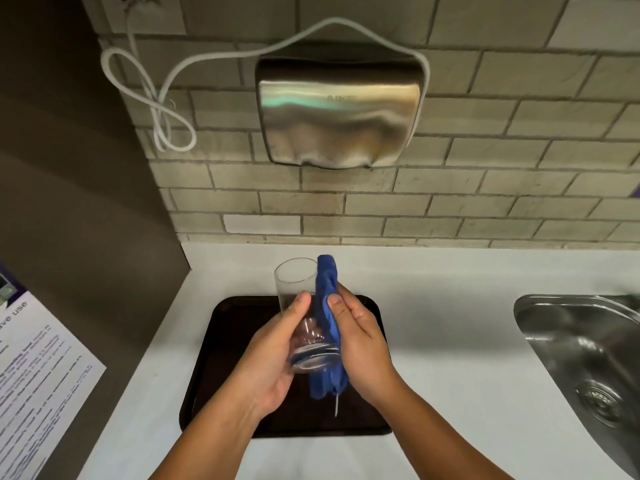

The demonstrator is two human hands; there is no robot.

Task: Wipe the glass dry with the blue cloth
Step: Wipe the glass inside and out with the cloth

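While your left hand (273, 358) wraps its grip around the lower half of the clear cylindrical drinking glass (304, 313), the glass sits in the air above the dark rectangular tray (221, 341), tilted so that its open rim points away from you and its thick base points back toward you. Your left thumb lies along the near side of the glass wall, and the remaining fingers curl behind it.

Your right hand (363, 344) grasps the folded blue cloth (329, 327) and presses it against the right side of the glass. The right thumb rests on the cloth about halfway along the glass. The cloth runs the full length of the glass: its upper end stands just past the rim, and its lower end hangs below the base, with a thin loose thread trailing from it.

Both hands are held over the tray, which lies flat on the white worktop (450, 323). A stainless steel sink basin (588, 348) is set into the worktop, well apart to your right. On the tiled wall ahead, a brushed metal hand dryer (339, 116) is mounted, with a white cable (152, 91) looped to its left. A printed paper notice (38, 382) is fixed to the dark panel on your left.
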